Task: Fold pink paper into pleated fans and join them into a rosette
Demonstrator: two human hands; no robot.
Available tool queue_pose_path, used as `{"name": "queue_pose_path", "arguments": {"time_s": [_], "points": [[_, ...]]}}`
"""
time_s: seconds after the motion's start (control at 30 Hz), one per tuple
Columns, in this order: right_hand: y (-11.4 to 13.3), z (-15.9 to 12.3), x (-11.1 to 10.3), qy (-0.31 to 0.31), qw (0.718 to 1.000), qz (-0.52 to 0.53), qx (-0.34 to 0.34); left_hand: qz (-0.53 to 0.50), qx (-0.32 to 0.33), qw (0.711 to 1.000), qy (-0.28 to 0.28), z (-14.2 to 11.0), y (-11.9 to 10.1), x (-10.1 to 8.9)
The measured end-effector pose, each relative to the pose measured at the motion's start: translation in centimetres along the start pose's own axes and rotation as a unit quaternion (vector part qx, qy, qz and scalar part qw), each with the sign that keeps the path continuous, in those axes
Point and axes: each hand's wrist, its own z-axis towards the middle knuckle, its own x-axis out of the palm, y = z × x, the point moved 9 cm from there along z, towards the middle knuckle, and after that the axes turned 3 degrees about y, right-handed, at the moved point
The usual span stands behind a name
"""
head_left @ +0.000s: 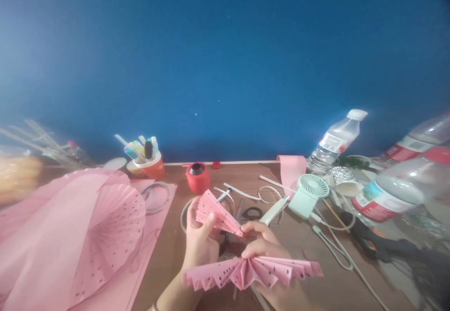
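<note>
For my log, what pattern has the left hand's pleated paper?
The pleated paper is pink with dark specks; see head view.

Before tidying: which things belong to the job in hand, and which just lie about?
Job: dotted pleated paper, in left hand and right hand; probably large pleated piece, pink sheets.
Apparently lying about: mint fan, white-capped bottle, orange cup.
</note>
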Motion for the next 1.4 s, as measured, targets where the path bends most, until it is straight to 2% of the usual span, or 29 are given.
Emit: {"name": "queue_pose_path", "arguments": {"time_s": [0.1,0.17,0.23,0.37,0.5,0.63,0.73,0.9,1.03,1.13,1.23,1.4], "points": [[0.0,-0.1,-0.3,0.004,1.000,-0.017,-0.005,-0.047,-0.072,0.995,0.059,0.0,1.2,0.6],[-0.7,0.0,-0.5,0.018,1.000,-0.004,0.011,-0.048,-0.081,0.992,0.079,-0.2,1.3,0.8],[-1.7,0.1,-0.6,0.026,0.996,0.063,0.048,-0.035,-0.083,0.992,0.092,-0.7,1.3,1.0],[-2.5,0.3,-0.5,-0.011,0.965,0.247,0.085,-0.045,-0.095,0.987,0.125,-1.7,1.3,2.2],[-2.4,0.3,-0.1,-0.009,0.950,0.297,0.091,-0.002,-0.091,0.980,0.178,-2.5,1.2,4.6],[-2.8,-0.2,0.5,0.024,0.953,0.283,0.105,0.129,-0.082,0.981,0.120,-2.5,1.3,4.5],[-3.0,-0.3,0.8,0.033,0.954,0.273,0.117,0.149,-0.068,0.982,0.091,-2.3,1.4,3.6],[-3.7,0.3,-1.1,-0.057,0.935,0.328,0.121,0.080,-0.031,0.994,0.073,-2.0,1.6,2.3],[-5.1,0.3,-2.9,-0.141,0.913,0.351,0.150,0.050,-0.051,0.994,0.079,-2.4,2.1,2.7],[-5.4,0.2,-3.2,-0.164,0.911,0.344,0.157,0.051,-0.051,0.993,0.090,-2.6,2.2,2.9],[-5.3,0.2,-2.8,-0.151,0.918,0.328,0.163,0.066,-0.057,0.991,0.098,-2.8,2.4,2.9],[-4.5,0.2,-1.2,-0.070,0.930,0.323,0.160,0.087,-0.061,0.988,0.109,-3.3,2.5,3.4]]}}
